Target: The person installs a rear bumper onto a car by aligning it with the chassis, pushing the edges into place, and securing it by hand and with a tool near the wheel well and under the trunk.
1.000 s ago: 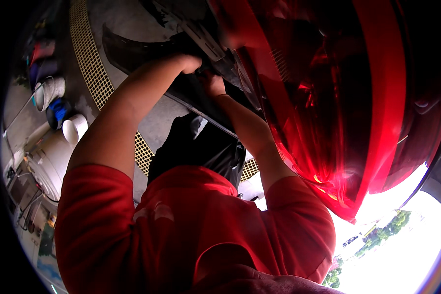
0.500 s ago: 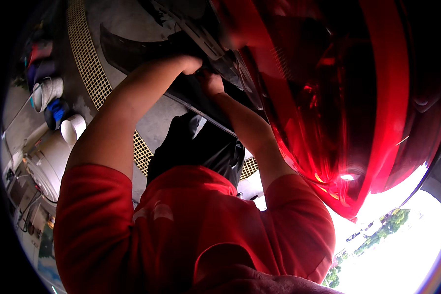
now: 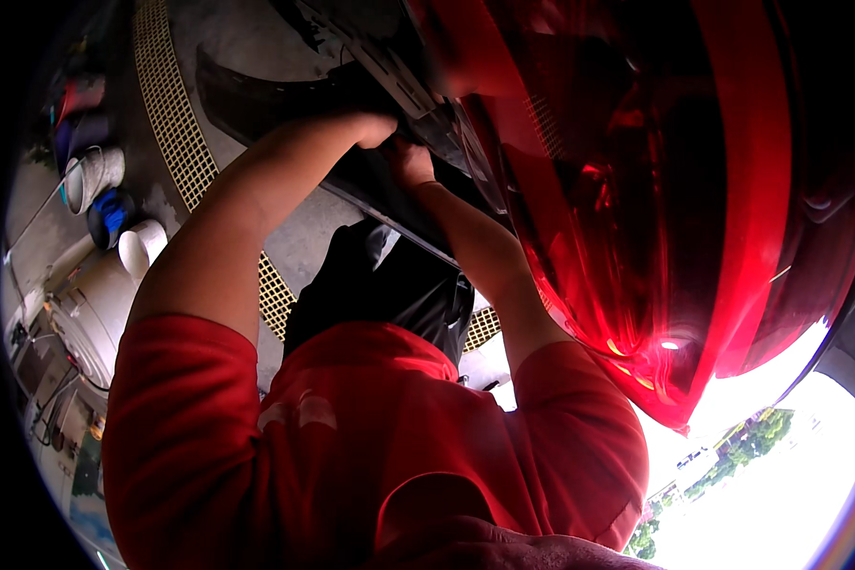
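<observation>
Both of my hands work close together in the dark gap beside a red car. My left hand bends down at the wrist, its fingers curled into the shadow by a long black curved panel. Just right of it and a little nearer, my right hand is closed, fingertips tucked out of sight. Whatever sits between the hands is too dark and small to make out. The black panel reaches out to the left, its lower edge passing beneath my forearms. A slotted dark strip runs beside the car body just beyond my hands.
A yellow floor grating crosses the concrete floor. Along the left stand a large white drum, a white bucket, a dark bucket with blue cloth and a red container. The car's tail light bulges close to my right arm.
My left hand has shifted very slightly right. The view has moved a touch; otherwise both hands and the panel keep their places.
</observation>
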Available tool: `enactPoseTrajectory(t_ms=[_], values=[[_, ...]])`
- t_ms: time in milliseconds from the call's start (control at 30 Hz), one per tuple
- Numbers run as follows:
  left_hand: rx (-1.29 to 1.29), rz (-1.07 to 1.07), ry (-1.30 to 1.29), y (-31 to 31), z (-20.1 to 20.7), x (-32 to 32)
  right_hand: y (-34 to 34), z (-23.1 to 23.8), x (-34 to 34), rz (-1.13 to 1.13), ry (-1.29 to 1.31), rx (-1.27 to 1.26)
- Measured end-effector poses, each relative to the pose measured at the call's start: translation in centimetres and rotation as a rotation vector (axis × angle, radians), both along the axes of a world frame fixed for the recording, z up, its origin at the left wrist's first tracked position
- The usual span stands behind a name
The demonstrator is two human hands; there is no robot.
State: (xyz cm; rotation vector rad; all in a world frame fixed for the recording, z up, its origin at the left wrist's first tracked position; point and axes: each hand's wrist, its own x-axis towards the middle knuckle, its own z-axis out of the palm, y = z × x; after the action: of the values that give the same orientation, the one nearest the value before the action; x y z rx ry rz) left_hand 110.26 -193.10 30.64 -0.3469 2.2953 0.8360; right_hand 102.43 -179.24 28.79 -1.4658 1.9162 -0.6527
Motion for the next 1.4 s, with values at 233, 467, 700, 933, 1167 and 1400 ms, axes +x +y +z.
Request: enactPoseTrajectory(t_ms=[233, 467, 700, 933, 1167, 1400], values=[[0.003, -0.013, -0.003, 0.2, 0.2, 0.1, 0.0, 0.6, -0.2, 0.033, 0.011, -0.018], [0.004, -0.021, -0.010, 0.2, 0.3, 0.7, 0.1, 1.2, 0.2, 0.086, -0.032, 0.034], [-0.005, -0.041, -0.003, 0.0, 0.7, 0.2, 0.2, -0.1, -0.2, 0.015, -0.097, 0.061], [-0.021, -0.037, -0.008, -0.3, 1.1, 0.3, 0.5, 0.8, 0.4, -0.013, -0.148, 0.004], [-0.050, -0.024, 0.014, 0.3, 1.9, 0.3, 1.0, -1.5, -0.1, 0.120, -0.159, -0.036], [-0.107, -0.034, 0.055, 0.4, 3.5, -0.6, 1.2, -6.0, -1.3, 0.196, 0.025, -0.045]])
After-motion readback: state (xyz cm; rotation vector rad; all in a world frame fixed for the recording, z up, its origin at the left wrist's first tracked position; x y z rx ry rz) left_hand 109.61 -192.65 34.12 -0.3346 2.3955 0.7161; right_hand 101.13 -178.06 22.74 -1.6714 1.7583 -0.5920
